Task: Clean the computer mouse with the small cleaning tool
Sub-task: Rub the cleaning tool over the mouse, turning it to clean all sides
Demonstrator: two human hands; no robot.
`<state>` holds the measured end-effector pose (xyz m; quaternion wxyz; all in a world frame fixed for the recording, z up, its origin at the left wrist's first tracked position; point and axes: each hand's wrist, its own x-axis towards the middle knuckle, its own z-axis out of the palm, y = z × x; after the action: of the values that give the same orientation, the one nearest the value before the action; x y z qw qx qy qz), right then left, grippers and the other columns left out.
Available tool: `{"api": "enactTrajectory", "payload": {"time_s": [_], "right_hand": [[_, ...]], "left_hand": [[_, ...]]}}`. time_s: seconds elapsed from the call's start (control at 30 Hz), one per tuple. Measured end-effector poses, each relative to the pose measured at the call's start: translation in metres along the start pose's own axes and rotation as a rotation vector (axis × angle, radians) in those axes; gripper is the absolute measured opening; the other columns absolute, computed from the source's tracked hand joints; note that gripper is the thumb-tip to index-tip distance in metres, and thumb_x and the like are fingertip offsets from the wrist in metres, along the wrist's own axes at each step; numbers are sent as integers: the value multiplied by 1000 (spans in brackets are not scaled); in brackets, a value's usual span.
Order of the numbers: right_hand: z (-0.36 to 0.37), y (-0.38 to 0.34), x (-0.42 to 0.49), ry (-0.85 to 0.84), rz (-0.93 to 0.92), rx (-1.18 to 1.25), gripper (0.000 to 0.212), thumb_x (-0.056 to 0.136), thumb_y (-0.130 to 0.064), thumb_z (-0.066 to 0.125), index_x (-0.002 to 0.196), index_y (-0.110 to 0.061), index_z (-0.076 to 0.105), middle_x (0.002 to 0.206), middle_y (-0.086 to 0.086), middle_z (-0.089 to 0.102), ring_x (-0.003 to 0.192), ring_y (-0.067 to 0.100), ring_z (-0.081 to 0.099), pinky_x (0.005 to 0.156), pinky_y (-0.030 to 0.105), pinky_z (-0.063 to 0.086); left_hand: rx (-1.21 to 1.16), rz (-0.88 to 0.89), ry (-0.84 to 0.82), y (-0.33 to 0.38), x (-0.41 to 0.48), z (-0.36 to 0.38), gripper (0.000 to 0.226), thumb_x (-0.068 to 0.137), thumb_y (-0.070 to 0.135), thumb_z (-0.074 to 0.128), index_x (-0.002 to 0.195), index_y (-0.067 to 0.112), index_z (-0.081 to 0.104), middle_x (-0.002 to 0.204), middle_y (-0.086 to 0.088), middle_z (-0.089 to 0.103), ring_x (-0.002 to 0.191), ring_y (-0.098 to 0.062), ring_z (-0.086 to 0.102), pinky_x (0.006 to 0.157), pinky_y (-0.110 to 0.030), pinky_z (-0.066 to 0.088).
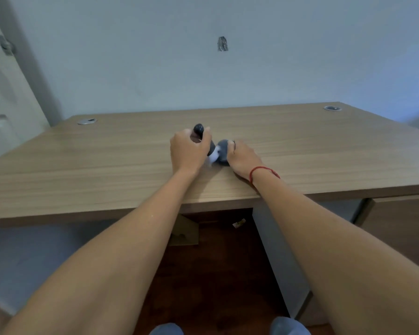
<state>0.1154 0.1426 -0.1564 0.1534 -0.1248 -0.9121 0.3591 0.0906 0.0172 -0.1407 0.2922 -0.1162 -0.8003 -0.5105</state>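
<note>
A dark grey computer mouse (pixel 223 149) rests on the wooden desk (pixel 106 165) near its front edge. My right hand (pixel 244 158) grips the mouse from the right and hides most of it. My left hand (pixel 188 151) is closed around a small dark cleaning tool (pixel 199 129) with a rounded black top. The tool's pale bristle end (pixel 213 157) touches the left side of the mouse. A red string bracelet (pixel 261 170) circles my right wrist.
Two round cable grommets sit at the desk's back corners, one on the left (pixel 87 121) and one on the right (pixel 332 108). A bare wall stands behind the desk. A door (pixel 0 93) is at the far left. Drawers (pixel 402 228) lie below on the right.
</note>
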Motion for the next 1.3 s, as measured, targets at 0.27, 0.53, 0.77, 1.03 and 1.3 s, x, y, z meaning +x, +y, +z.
{"api": "enactTrajectory", "payload": {"time_s": [0.27,0.53,0.77,1.03,1.3], "right_hand": [[-1,-3,-5,-10,9,34,47,103,-31,22,123,-7,56,123,19,63,117,37,57,104,47,40],[-3,-4,-9,-2,-3,28,45,104,-31,23,120,-8,59,121,18,64,114,35,59,100,42,43],[-2,-1,-14,18,-46,37,42,94,-56,41,97,-20,61,99,2,64,91,22,58,83,37,46],[-2,4,-14,2,-119,18,36,81,-59,56,93,-25,55,93,-3,63,89,22,60,76,35,46],[-8,7,-15,-58,-102,28,63,74,-62,70,116,-17,58,106,-3,63,100,20,61,88,37,51]], "left_hand": [[47,101,20,4,-6,-1,49,86,39,65,59,-3,61,57,-12,66,61,-31,63,59,-34,43],[110,104,4,7,-6,9,46,90,42,59,71,0,62,74,-16,70,73,-35,65,66,-39,50],[143,68,-8,3,-4,10,44,90,41,57,74,1,64,77,-15,71,77,-34,65,69,-42,52],[38,-40,20,4,-4,8,35,87,34,65,71,3,67,77,-12,74,76,-28,68,67,-30,44],[-27,-24,-17,2,-4,-5,40,85,34,68,70,-3,70,62,-4,66,58,-15,61,64,-28,52]]}}
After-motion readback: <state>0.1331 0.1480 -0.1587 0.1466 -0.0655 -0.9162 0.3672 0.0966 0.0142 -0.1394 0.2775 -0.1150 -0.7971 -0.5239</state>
